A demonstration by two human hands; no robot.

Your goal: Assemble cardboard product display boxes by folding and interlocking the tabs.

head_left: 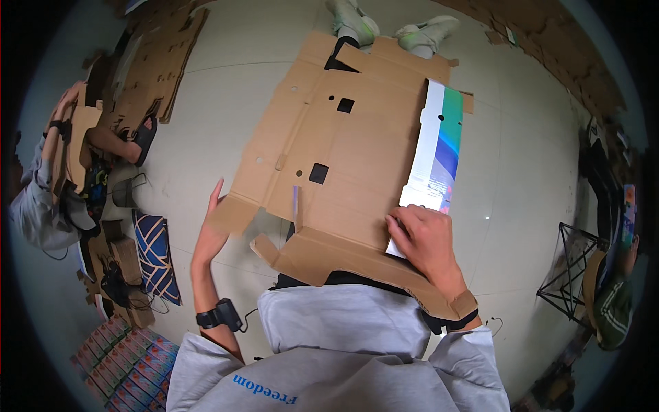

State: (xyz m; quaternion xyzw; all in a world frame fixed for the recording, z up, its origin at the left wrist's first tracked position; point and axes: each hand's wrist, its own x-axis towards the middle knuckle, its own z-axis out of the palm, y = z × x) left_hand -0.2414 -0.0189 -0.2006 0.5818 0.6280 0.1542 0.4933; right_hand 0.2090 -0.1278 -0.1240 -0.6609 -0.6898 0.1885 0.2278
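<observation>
A flattened cardboard box [357,147], brown inside, lies across my lap and reaches away from me. It has square and round cut-outs and a folded-up near edge. Along its right side a printed side panel [439,147] in white, green and blue is turned up. My right hand [424,237] is closed over the near end of that panel, fingers curled. At the left, my left hand [214,218] touches a corner flap [237,211] from beneath. One of its fingers stretches out past the flap; the others are hidden.
Shoes [425,33] show beyond the box's far end. A person [48,199] holding cardboard sits at the left, another person [611,302] at the right. Nearby are a blue patterned cushion [155,254], stacked small boxes [130,364], a black wire frame [570,268] and flat cardboard sheets [154,62].
</observation>
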